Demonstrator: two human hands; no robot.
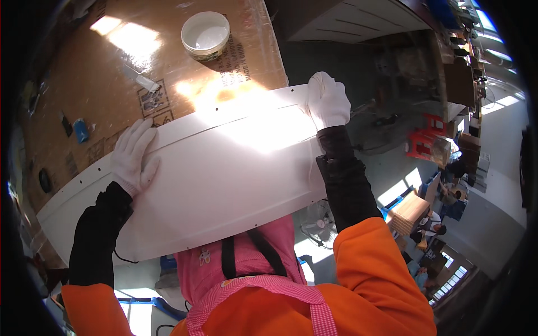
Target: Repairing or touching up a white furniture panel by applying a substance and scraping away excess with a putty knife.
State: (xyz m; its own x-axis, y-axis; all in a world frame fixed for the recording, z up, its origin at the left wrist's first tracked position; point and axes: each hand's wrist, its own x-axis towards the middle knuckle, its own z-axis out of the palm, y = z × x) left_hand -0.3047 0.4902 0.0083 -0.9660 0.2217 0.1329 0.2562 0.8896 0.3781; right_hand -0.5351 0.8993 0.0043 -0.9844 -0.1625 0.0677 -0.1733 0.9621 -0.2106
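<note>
A long white panel (224, 190) with small dark holes along its edges lies across the near side of a table, its near part jutting out over my pink apron. My left hand (133, 157), in a white glove, rests on the panel's left part with the fingers stretched out flat. At the panel's right end, my right hand (329, 102), gloved too, is closed around the far corner; its fingertips are hidden. Strong sunlight washes out part of the panel between my hands.
Brown cardboard (112, 67) covers the table. On it stand a round white tub (205, 35) and, at left, a small blue object (81, 130). Right of the table are a floor fan (319, 224), red stools (423, 140) and stacked cardboard (410, 214); people are farther off.
</note>
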